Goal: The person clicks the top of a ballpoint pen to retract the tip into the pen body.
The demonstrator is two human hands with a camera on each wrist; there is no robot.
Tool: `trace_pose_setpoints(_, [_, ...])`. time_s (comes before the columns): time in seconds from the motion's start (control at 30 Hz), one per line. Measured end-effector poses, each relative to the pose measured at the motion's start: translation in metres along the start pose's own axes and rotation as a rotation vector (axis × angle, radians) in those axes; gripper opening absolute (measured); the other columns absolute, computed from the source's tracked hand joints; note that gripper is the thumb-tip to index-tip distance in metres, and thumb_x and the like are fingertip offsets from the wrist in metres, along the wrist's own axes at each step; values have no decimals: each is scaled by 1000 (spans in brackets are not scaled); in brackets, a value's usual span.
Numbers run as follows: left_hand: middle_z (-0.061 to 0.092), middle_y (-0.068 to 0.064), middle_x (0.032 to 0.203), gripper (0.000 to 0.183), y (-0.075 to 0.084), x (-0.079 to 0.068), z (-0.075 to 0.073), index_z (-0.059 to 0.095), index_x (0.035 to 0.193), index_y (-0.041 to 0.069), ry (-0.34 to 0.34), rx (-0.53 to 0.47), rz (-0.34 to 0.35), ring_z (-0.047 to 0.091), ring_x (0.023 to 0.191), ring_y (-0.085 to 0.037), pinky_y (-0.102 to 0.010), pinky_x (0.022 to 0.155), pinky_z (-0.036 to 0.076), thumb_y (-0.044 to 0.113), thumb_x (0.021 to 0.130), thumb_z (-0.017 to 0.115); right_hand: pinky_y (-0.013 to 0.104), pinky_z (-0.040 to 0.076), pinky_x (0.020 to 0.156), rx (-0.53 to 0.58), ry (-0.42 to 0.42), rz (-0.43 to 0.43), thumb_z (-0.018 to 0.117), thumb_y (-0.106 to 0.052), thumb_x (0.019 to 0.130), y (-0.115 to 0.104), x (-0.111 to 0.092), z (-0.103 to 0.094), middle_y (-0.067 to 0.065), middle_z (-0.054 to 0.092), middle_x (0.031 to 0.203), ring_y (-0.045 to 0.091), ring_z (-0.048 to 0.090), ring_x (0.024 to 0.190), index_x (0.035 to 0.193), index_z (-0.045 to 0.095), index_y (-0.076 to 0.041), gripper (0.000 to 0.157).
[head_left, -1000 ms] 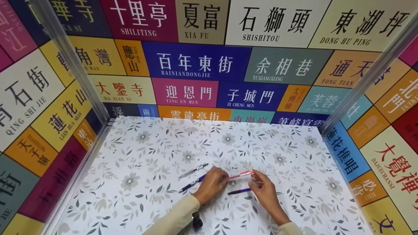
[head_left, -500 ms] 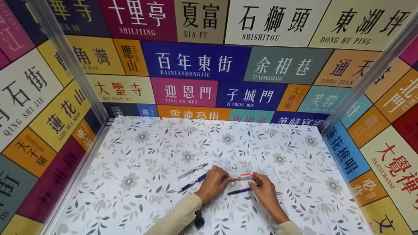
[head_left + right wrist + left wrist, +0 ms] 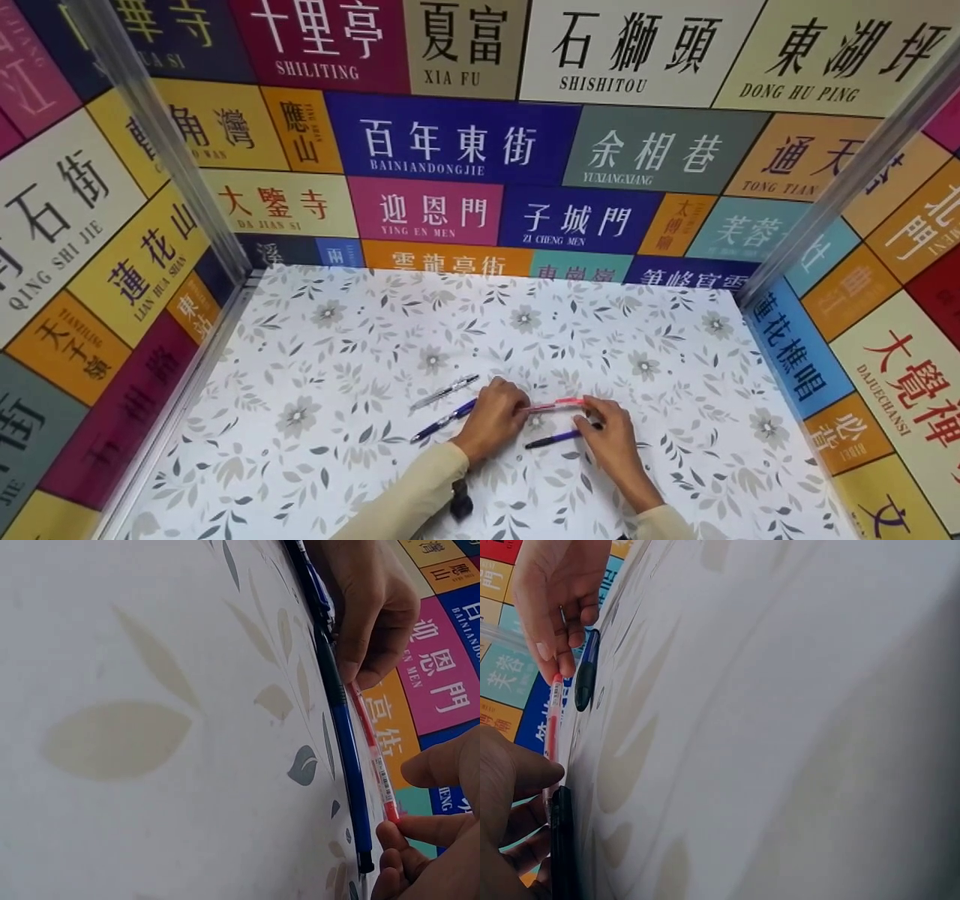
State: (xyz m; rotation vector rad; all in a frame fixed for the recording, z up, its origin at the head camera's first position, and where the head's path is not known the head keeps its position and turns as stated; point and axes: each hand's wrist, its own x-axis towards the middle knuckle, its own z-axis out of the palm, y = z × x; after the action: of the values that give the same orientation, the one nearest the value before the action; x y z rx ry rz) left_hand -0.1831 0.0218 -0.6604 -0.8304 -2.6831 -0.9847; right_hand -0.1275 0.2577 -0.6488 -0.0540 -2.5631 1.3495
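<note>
A red pen (image 3: 556, 405) with a clear barrel spans the gap between my two hands, low over the patterned cloth. My left hand (image 3: 491, 420) pinches its left end between thumb and fingers. At the pen's red end, a fingertip of my right hand (image 3: 613, 441) touches it; in the right wrist view the thumb stands apart from the barrel. A blue pen (image 3: 346, 746) with a dark grip lies just in front of the red one, its right end beside my right fingers. Another blue pen (image 3: 444, 421) lies left of my left hand and is partly hidden behind it.
A clear, greyish pen (image 3: 444, 391) lies behind the left blue pen, roughly parallel to it. White cloth with grey flowers (image 3: 360, 480) covers the table. Panels with large printed characters (image 3: 450, 139) enclose its back and sides, with clear edge strips (image 3: 180, 150) at the corners.
The red pen's right end has dropped slightly, and my right hand has loosened from pinching it to touching its end. My left hand has stayed nearly in place. The other pens lie as before.
</note>
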Motion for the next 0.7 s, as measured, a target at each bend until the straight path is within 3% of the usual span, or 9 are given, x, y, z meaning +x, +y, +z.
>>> trace_pose_setpoints(0.23, [74, 3, 97, 4, 1, 4, 3, 83, 99, 14, 3, 23, 2, 58, 100, -18, -37, 87, 47, 17, 96, 82, 51, 53, 100, -10, -19, 40, 81, -1, 95, 2, 3, 0, 22, 73, 119, 37, 66, 110, 129, 73, 9, 37])
trace_pose_setpoints(0.47, [72, 3, 93, 4, 0, 4, 4, 81, 94, 14, 35, 67, 45, 59, 97, -19, -36, 83, 47, 18, 95, 82, 52, 52, 98, -27, 5, 9, 79, 1, 94, 5, 6, 2, 22, 74, 115, 38, 68, 107, 125, 75, 10, 33])
trace_pose_setpoints(0.7, [71, 4, 95, 5, 0, 5, 5, 83, 97, 15, 24, 76, 30, 58, 99, -18, -35, 84, 46, 17, 94, 80, 54, 52, 100, -62, 22, 6, 79, 1, 93, 6, 8, 5, 22, 74, 113, 40, 68, 109, 123, 76, 9, 31])
